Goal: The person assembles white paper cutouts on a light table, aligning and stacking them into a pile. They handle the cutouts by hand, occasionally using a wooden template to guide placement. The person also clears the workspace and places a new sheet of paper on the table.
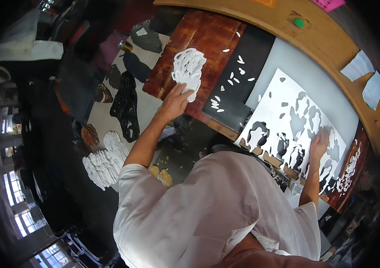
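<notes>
My left hand (175, 102) reaches out to a white lacy cut-out piece (189, 68) that lies on a red-brown wooden board (199, 35). Its fingers grip the piece's lower edge. My right hand (319, 142) rests flat on a large white sheet (288, 111) with many irregular holes cut out of it. That sheet lies on a grey surface (328, 85). Between the two hands is a black mat (243, 76) strewn with small white offcuts.
A stack of white cut-outs (105, 161) and a black cut-out (125, 107) lie on a pale cloth at the left. A curved wooden table edge (319, 40) carries a green round object (299, 22) and two white paper slips (358, 67). More white scraps (349, 169) lie at the right.
</notes>
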Tool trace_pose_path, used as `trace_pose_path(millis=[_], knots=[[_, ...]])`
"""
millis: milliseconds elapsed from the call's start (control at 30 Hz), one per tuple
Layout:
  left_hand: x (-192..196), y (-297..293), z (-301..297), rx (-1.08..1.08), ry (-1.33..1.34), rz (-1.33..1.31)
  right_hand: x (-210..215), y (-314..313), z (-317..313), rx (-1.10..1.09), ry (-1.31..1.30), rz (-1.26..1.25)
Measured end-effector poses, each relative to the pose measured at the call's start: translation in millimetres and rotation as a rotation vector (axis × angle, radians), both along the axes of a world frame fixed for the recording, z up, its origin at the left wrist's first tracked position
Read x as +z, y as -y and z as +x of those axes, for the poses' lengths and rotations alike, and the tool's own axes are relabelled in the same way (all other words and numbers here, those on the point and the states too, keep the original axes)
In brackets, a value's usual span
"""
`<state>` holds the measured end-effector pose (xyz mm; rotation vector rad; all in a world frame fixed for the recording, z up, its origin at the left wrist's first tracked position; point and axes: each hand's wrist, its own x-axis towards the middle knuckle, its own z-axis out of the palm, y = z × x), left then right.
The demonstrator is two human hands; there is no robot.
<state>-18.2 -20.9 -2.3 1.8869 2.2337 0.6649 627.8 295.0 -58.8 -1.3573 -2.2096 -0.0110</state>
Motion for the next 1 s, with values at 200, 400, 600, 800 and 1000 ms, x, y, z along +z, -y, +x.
trace_pose_path(millis=[200, 400, 600, 800, 1000], knots=[[12.2, -35.1, -30.0, 0.244, 0.226, 0.191, 4.3, -3.4, 5.3, -0.049, 0.025, -0.128], [7.8, -94.8, -80.3, 0.606, 0.082, 0.056, 34.1, -13.3, -26.4, -0.172, -0.043, -0.085], [5.8, -139.3, -84.5, 0.662, 0.009, -0.215, 76.5, 5.1, -126.6, 0.056, -0.214, -0.172], [1.0, -124.5, -115.3, 0.653, 0.444, -0.038, 87.1, 33.7, -234.1, 0.189, -0.285, -0.385], [-12.1, -102.2, -127.3, 0.625, 0.788, 0.109, 106.7, 37.2, -368.6, 0.496, -0.244, -0.367]])
